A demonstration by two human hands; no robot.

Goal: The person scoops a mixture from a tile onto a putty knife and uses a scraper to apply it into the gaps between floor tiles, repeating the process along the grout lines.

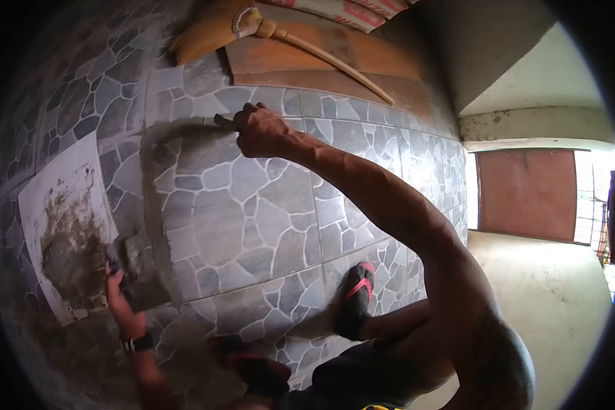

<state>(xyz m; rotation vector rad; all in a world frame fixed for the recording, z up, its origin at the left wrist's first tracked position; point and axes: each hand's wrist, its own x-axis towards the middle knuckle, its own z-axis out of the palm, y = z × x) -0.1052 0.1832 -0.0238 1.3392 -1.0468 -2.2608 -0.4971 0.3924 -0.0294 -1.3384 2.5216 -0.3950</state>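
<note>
My left hand (121, 301), with a dark band at its wrist, is closed around the dark handle of a flat trowel (147, 273) with grey paste on its blade. It is at the right edge of a white sheet (89, 164) bearing a mound of wet grey paste (75, 260). My right hand (263, 130) reaches out over the grey stone-patterned tiles (239, 212), fingers curled in. A short dark tip pokes out from it; what it is I cannot tell. A dull grey smear (156, 212) runs along the tile joints near both hands.
A broom (212, 34) with a wooden handle lies across brown boards (335, 51) at the top. Beyond are red-and-white sacks (352, 14). My feet in red-strapped sandals (359, 294) stand on the tiles. A cream wall (540, 301) and reddish-brown door (526, 195) are at right.
</note>
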